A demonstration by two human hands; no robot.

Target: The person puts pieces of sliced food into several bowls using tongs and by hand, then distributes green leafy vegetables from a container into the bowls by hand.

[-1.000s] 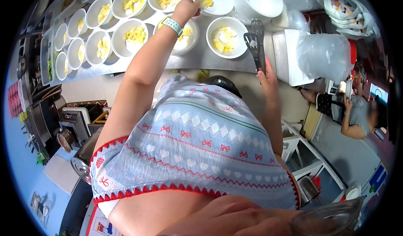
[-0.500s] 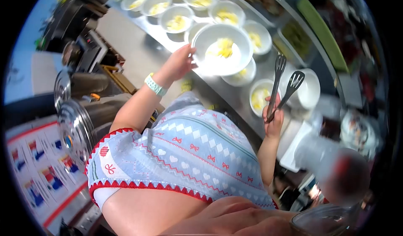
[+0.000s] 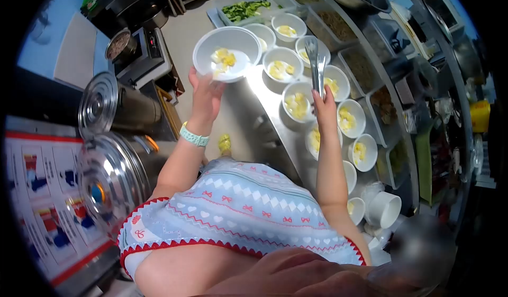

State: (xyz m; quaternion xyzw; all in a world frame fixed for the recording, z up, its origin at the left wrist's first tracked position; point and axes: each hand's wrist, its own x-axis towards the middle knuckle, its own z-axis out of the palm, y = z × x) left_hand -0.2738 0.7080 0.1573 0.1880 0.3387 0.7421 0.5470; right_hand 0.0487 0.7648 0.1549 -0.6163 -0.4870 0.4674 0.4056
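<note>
My left hand [image 3: 205, 97], with a pale green band on the wrist, grips the near edge of a white bowl [image 3: 201, 46]. Some yellow pieces [image 3: 223, 58] lie inside that bowl, which is tilted toward me above the floor, left of the counter. In my right hand [image 3: 324, 109] is a pair of slotted tongs [image 3: 316, 67], held upright with the tips pointing away from me. The tongs are over a group of white bowls [image 3: 296, 101] on the metal counter, and several of these hold similar yellow pieces.
A clear tub of chopped greens [image 3: 246, 10] stands at the counter's far end. Food containers [image 3: 360, 69] line its right side. Stacked white bowls [image 3: 383, 210] sit nearer me. On the left are large steel pots [image 3: 114, 175] and a cooker [image 3: 140, 53] with a pan.
My view has turned toward the counter's far end. The left hand has carried the bowl off to the left, away from the others. The right hand has brought the tongs forward over the bowls.
</note>
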